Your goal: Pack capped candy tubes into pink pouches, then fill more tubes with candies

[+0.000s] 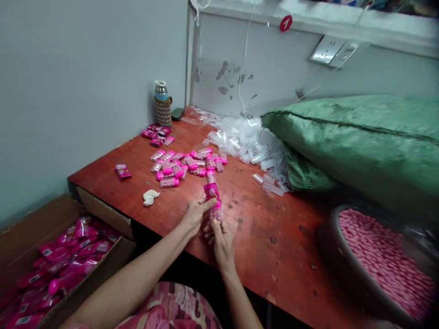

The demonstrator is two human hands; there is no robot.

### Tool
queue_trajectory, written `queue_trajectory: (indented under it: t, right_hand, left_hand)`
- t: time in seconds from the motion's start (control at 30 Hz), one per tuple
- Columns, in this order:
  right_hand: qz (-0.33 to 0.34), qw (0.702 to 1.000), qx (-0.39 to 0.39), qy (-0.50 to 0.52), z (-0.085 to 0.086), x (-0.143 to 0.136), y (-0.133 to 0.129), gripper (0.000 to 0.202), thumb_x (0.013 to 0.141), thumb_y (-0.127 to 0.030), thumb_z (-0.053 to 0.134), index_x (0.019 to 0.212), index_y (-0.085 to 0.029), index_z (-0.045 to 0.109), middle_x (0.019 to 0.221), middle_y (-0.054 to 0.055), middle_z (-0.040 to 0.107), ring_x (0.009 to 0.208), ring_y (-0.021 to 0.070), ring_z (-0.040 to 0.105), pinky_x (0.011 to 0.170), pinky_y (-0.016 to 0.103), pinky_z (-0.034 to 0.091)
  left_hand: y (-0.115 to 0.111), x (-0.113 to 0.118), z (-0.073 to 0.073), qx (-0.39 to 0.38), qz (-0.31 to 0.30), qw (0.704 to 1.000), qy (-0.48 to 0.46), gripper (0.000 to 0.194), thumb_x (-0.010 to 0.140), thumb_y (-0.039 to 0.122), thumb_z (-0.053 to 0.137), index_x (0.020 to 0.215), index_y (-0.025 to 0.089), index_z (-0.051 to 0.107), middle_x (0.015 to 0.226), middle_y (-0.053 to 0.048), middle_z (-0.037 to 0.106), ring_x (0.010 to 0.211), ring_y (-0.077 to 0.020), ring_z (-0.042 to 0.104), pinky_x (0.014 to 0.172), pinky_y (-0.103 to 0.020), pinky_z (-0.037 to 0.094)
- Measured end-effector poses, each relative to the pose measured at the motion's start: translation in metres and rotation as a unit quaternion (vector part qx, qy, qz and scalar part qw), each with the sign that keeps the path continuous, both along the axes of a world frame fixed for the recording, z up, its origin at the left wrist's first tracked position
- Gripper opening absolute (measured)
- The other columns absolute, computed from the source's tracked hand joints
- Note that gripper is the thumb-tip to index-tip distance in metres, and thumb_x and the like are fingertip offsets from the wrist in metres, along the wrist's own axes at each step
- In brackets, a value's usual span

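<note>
My left fingers (199, 214) pinch a pink wrapper (212, 192) over a candy-filled tube (215, 214); my right fingers (219, 234) grip the tube's lower end above the red worktop (255, 228).

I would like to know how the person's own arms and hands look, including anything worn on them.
The left hand and right hand are ungloved, and no watch or bracelet shows at either wrist. Both forearms are uncovered. Pink-and-maroon patterned clothing shows at the lap.
</note>
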State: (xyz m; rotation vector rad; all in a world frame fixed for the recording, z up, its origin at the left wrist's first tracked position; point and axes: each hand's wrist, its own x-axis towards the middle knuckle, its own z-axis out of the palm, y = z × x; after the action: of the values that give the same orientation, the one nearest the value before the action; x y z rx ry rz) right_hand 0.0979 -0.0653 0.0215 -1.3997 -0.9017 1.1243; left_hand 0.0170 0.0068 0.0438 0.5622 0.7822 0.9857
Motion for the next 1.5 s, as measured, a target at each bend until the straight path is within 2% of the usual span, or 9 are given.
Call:
queue_trajectory:
  t: [0.2, 0.43, 0.53, 0.67, 0.77, 0.9, 1.0, 1.27, 1.5]
  right_hand:
    - [0.021, 0.994, 0.000, 0.105, 0.002, 0.002, 0.005, 0.030, 0.078, -0.046, 0.048, 0.078, -0.016, 0.053, 0.058, 0.000, 0.059, 0.044, 0.0100, 0.051, 0.038, 0.019, 0.037]
    - [-0.012, 0.999, 0.011, -0.045, 0.007, 0.003, 0.007, 0.027, 0.077, -0.043, 0.051, 0.067, -0.019, 0.053, 0.054, -0.002, 0.057, 0.041, 0.0094, 0.049, 0.039, 0.020, 0.039]
    - [0.024, 0.998, 0.003, 0.052, 0.004, 0.002, 0.008, 0.027, 0.076, -0.044, 0.051, 0.070, -0.018, 0.054, 0.053, -0.002, 0.057, 0.040, 0.0096, 0.049, 0.038, 0.020, 0.038]
    - [0.029, 0.985, -0.016, 0.169, 0.000, 0.000, 0.008, 0.028, 0.076, -0.045, 0.051, 0.074, -0.016, 0.054, 0.052, -0.001, 0.058, 0.038, 0.0090, 0.047, 0.035, 0.019, 0.035]
    - [0.024, 0.988, -0.017, 0.154, 0.001, 0.000, 0.006, 0.027, 0.075, -0.044, 0.052, 0.075, -0.016, 0.055, 0.053, -0.001, 0.058, 0.040, 0.0089, 0.049, 0.037, 0.018, 0.036]
    - [0.011, 0.999, -0.006, 0.047, 0.007, 0.001, 0.002, 0.027, 0.077, -0.043, 0.051, 0.071, -0.017, 0.055, 0.055, -0.001, 0.057, 0.044, 0.0090, 0.050, 0.041, 0.019, 0.039]
    - [-0.003, 1.000, -0.007, -0.014, 0.008, 0.001, 0.000, 0.027, 0.077, -0.043, 0.052, 0.069, -0.017, 0.055, 0.054, -0.001, 0.057, 0.043, 0.0093, 0.050, 0.041, 0.020, 0.040]
    - [0.001, 0.981, -0.002, 0.194, 0.001, -0.002, -0.002, 0.024, 0.078, -0.039, 0.051, 0.075, -0.016, 0.055, 0.053, -0.002, 0.057, 0.039, 0.0071, 0.046, 0.035, 0.016, 0.034]
    - [-0.019, 0.976, -0.007, 0.218, 0.002, -0.005, 0.000, 0.025, 0.073, -0.039, 0.057, 0.069, -0.014, 0.053, 0.050, -0.001, 0.057, 0.037, 0.0069, 0.046, 0.033, 0.015, 0.034]
  left_hand:
    - [0.006, -0.004, 0.000, 0.017, -0.070, 0.997, 0.023, 0.026, 0.060, 0.032, 0.070, 0.061, 0.008, 0.059, 0.050, -0.004, 0.058, 0.041, -0.0102, 0.051, 0.041, -0.021, 0.037]
    - [0.000, 0.000, 0.000, -0.018, -0.022, 1.000, 0.006, 0.028, 0.062, 0.035, 0.069, 0.062, 0.009, 0.057, 0.048, -0.003, 0.057, 0.037, -0.0090, 0.049, 0.036, -0.019, 0.036]
    - [-0.004, -0.001, -0.002, -0.021, -0.085, 0.996, -0.008, 0.033, 0.066, 0.042, 0.063, 0.063, 0.010, 0.056, 0.039, -0.001, 0.053, 0.026, -0.0086, 0.039, 0.027, -0.020, 0.030]
    - [-0.006, -0.007, -0.002, 0.018, -0.167, 0.985, -0.027, 0.035, 0.069, 0.044, 0.058, 0.060, 0.011, 0.053, 0.035, 0.000, 0.050, 0.024, -0.0117, 0.040, 0.028, -0.025, 0.036]
    - [-0.006, -0.009, 0.001, 0.031, -0.135, 0.990, 0.007, 0.031, 0.065, 0.039, 0.064, 0.058, 0.010, 0.053, 0.038, -0.001, 0.052, 0.026, -0.0099, 0.042, 0.029, -0.022, 0.034]
    - [-0.007, -0.005, 0.003, 0.016, -0.049, 0.999, -0.006, 0.031, 0.067, 0.040, 0.063, 0.062, 0.011, 0.053, 0.045, 0.000, 0.054, 0.028, -0.0079, 0.042, 0.027, -0.019, 0.030]
    - [-0.008, -0.003, 0.002, 0.006, -0.049, 0.999, -0.020, 0.030, 0.066, 0.039, 0.063, 0.063, 0.012, 0.052, 0.045, 0.000, 0.054, 0.028, -0.0079, 0.042, 0.027, -0.019, 0.030]
    - [-0.016, -0.006, 0.002, 0.044, -0.180, 0.982, -0.035, 0.030, 0.072, 0.038, 0.056, 0.061, 0.010, 0.053, 0.033, 0.001, 0.047, 0.023, -0.0127, 0.041, 0.027, -0.027, 0.039]
    - [-0.024, -0.004, -0.001, 0.062, -0.136, 0.989, -0.021, 0.029, 0.072, 0.038, 0.057, 0.061, 0.012, 0.051, 0.031, 0.005, 0.042, 0.022, -0.0124, 0.040, 0.024, -0.026, 0.038]
